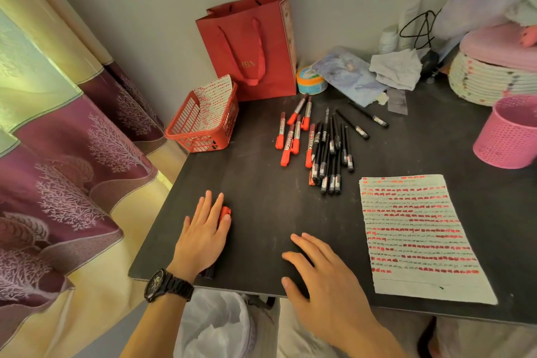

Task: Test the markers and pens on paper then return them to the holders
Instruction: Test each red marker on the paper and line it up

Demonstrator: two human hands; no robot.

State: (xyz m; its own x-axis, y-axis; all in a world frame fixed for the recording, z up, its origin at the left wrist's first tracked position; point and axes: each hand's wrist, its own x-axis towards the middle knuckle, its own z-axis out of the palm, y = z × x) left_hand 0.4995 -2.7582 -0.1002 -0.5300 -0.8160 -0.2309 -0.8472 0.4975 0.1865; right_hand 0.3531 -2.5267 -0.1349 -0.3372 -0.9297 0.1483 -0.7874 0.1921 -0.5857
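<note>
Now the left hand point(203, 231) is pressing flat on a marker point(225, 211) left of the paper point(421, 237), the right hand point(327, 279) lying slack and empty; pinch its barrel next.

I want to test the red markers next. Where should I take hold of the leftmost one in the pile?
Pinch the leftmost red marker across mid-barrel, coming from above. It lies flat, pointing away from you, bare table on its left and a narrow gap on its right, so a mid-barrel grip should lift it level without nudging the other markers.
</note>
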